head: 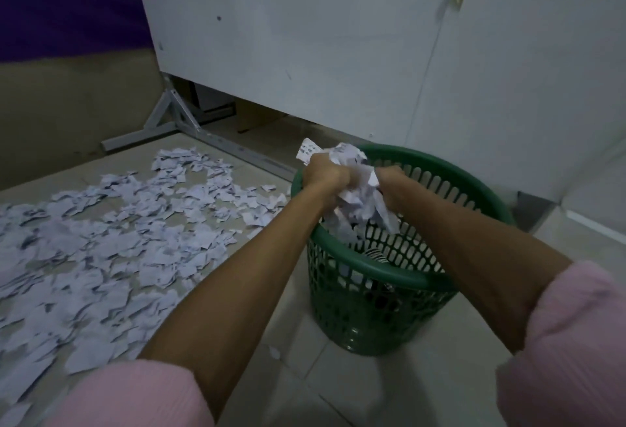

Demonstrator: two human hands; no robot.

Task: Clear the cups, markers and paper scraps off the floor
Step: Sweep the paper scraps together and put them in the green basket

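Scraps wad (355, 189) gripped btwn my left hand (321, 172) & right hand (389, 177), directly over green basket (382, 274) mouth, near far rim; drop goes straight down.

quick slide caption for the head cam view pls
Both hands, left hand and right hand, hold a bundle of paper scraps over a green basket; many scraps remain on the floor.

Basket (382, 294) sits on floor (423, 386), right of scrap pile (111, 250). Both hands, left hand (321, 172) and right hand (389, 182), over basket opening with paper wad (355, 189) squeezed between them. Cabinet panel (305, 40) behind basket, metal bracket (176, 118) at its left end, behind pile.
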